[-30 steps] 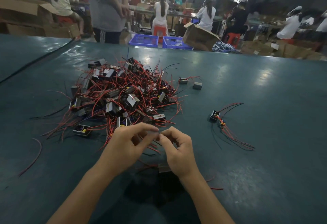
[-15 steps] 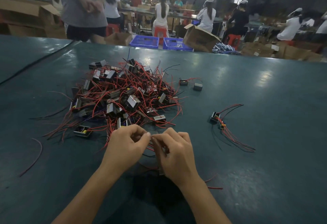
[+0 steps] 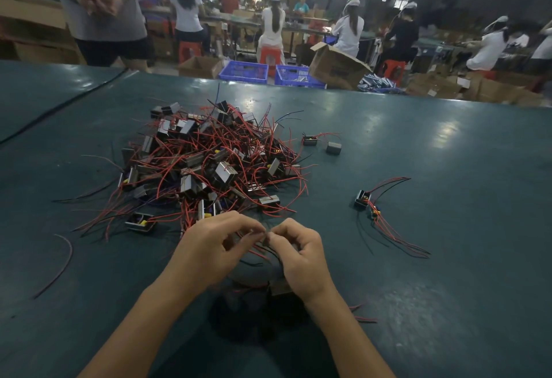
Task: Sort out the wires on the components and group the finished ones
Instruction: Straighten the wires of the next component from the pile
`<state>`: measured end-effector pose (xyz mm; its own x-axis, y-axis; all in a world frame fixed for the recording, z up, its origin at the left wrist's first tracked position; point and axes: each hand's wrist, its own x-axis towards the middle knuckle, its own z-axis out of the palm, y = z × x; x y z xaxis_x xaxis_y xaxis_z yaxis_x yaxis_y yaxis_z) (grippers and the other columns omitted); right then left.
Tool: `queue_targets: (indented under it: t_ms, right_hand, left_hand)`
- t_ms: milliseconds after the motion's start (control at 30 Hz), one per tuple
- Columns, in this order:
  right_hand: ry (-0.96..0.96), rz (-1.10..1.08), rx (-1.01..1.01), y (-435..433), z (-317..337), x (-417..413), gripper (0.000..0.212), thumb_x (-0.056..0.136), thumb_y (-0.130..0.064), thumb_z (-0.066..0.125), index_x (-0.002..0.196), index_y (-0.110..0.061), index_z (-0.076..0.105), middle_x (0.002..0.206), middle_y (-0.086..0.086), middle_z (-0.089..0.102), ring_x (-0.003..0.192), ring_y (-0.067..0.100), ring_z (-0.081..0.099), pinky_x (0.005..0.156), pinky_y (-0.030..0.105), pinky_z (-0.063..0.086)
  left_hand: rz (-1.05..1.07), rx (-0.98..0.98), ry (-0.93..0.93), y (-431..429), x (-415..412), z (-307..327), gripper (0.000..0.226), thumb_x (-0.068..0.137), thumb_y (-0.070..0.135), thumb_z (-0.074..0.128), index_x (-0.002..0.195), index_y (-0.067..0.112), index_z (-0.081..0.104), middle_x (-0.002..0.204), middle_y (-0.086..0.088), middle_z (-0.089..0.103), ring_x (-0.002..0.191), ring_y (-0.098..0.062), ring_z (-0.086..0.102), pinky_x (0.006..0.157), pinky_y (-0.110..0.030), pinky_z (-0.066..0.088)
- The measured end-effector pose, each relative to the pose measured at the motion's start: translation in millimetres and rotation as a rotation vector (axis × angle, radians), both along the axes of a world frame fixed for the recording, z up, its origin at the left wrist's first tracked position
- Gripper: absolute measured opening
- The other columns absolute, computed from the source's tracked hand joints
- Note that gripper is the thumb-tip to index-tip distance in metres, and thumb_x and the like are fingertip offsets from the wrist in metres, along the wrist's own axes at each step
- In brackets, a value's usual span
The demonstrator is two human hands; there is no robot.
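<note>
A tangled pile of small metal components (image 3: 209, 168) with red and black wires lies on the dark green table (image 3: 448, 258). Just in front of it, my left hand (image 3: 209, 246) and my right hand (image 3: 301, 255) meet fingertip to fingertip, both pinching thin wires (image 3: 263, 253) of one component (image 3: 279, 286), which hangs partly hidden under my right wrist. To the right, two components with their wires laid out together (image 3: 376, 213) lie apart from the pile.
Two single components (image 3: 309, 140) (image 3: 333, 148) lie behind the pile on the right. A loose red wire (image 3: 64, 261) lies at the left. Beyond the table's far edge are blue crates (image 3: 243, 71), cardboard boxes (image 3: 336, 68), a standing person (image 3: 104, 10) and seated workers.
My hands have stayed in front of the pile, their fingertips working together on the wires. The standing person beyond the table has moved to the left.
</note>
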<state>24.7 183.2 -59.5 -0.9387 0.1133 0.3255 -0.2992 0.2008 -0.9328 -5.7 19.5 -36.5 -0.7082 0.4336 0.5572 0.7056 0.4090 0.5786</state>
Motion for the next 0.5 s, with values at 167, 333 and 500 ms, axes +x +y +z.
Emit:
queue_targets:
  t_ms: [167,333,500]
  right_hand:
    - [-0.037,0.111,-0.059,3.1,2.7,-0.3,0.019,0.081,-0.012,0.055,0.063,-0.01,0.06,0.061,-0.005,0.055,0.062,0.008,0.05,0.061,0.023,0.042]
    - [-0.009,0.028,0.096,3.3,-2.0,0.6,0.016,0.086,-0.01,0.067,0.073,-0.001,0.065,0.07,0.012,0.06,0.066,0.013,0.053,0.065,0.03,0.047]
    - [-0.02,-0.013,0.097,4.4,-3.2,-1.8,0.015,0.082,-0.019,0.061,0.07,-0.009,0.064,0.069,0.006,0.06,0.065,0.009,0.053,0.063,0.029,0.047]
  left_hand:
    - [0.018,-0.084,0.172,1.8,5.7,0.3,0.022,0.091,0.032,0.057,0.086,0.017,0.072,0.079,0.014,0.064,0.064,0.006,0.049,0.052,-0.025,0.049]
    - [0.077,-0.152,0.168,-0.4,2.5,-2.2,0.026,0.091,0.035,0.051,0.085,0.017,0.069,0.079,0.013,0.065,0.066,-0.005,0.06,0.054,-0.033,0.052]
    - [0.061,-0.213,0.178,1.2,4.3,-2.3,0.025,0.092,0.035,0.048,0.09,0.018,0.067,0.082,0.013,0.064,0.064,-0.008,0.061,0.05,-0.034,0.051]
